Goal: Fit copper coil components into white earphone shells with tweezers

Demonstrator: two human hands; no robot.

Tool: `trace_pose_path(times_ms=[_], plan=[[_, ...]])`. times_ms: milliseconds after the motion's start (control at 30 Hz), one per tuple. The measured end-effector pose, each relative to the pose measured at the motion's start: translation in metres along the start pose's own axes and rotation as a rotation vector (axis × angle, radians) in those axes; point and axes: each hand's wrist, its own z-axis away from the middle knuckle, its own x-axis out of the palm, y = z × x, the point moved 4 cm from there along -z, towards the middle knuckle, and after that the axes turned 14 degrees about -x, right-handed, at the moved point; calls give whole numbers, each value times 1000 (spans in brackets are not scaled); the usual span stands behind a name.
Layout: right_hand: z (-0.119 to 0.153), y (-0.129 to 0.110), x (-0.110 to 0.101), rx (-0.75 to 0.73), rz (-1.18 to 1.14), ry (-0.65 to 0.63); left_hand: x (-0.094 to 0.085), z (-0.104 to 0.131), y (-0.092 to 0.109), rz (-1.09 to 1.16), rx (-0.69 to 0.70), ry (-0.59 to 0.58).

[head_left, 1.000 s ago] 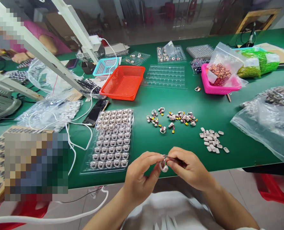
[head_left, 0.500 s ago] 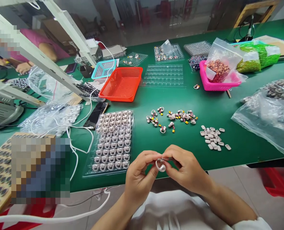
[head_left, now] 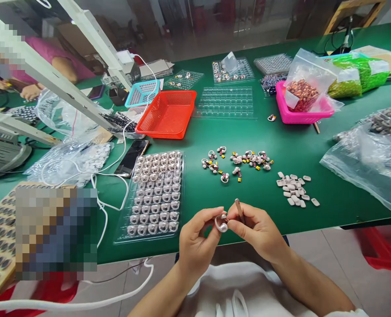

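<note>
Between the thumb and fingers of my left hand [head_left: 198,235] is a white C-shaped clip earbud [head_left: 219,223] with rounded ends. My right hand [head_left: 256,231] is closed around thin metal tweezers [head_left: 238,209], one end sticking up past the index finger. Its thumb and fingertips meet the earbud's right side, where something small and reddish shows; I cannot make out what. Beyond my hands lie several similar earbud parts [head_left: 251,159] with yellow tabs and reddish bits. To the right is a loose pile of small whitish caps [head_left: 293,189].
A clear tray [head_left: 156,193] full of silvery-white parts stands left of my hands. Behind are a phone [head_left: 132,157], a red basket [head_left: 167,116], an empty-looking clear tray [head_left: 226,102] and a pink basket [head_left: 306,115] with bagged parts. A white cable [head_left: 106,207] loops at left. Another person's hand [head_left: 30,91] shows far left.
The tweezers have swung from lying level at the earbud to pointing up in my right hand. The right thumb and fingertips now reach the earbud's side. My left hand keeps its pinch.
</note>
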Motion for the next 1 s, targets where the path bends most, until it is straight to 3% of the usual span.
trace_pose_path(times_ms=[167,300,700,900,1000], plan=[[5,-7,0,-219,219,116,11,-4,1,249,-226,-59],[7,-14,1,-330,364,128,15,-3,1,323,-345,-95],[1,-22,-8,-172,354,-65,11,-1,2,173,-306,-129],[1,-17,-9,-140,336,-57,4,-2,6,-38,-262,-83],[2,-16,-8,-184,345,-29,-3,-2,0,-105,-332,-85]])
